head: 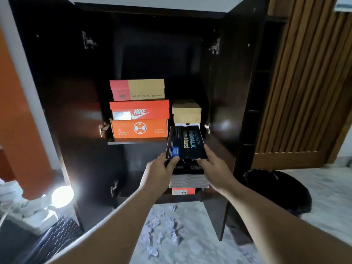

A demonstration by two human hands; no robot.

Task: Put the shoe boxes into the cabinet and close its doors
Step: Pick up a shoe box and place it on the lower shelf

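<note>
1. Black shoe box is at the cabinet mouth, right side, near end held out in front of the shelf edge, far end poking in under the white box and the tan box.
2. Its long axis runs away from the person, straight into the cabinet, lid tilted toward the camera.
3. Left hand clamps the near left corner, fingers curled over the front edge. Right hand holds the near right corner and side. Both are closed on the box, about equally near.
4. Box lies directly ahead of the fingers, so the next move looks like a straight push along that axis.
5. Judgement: far end may snag on the white box above, so keep it level.
6. Left of it, three boxes are stacked on the shelf: orange box, red Nike box, red-and-tan box.
7. More boxes sit lower down, under the hands.
8. Both cabinet doors, left door and right door, are wide open, not yet shut.
9. Crumpled paper on the floor.
</note>
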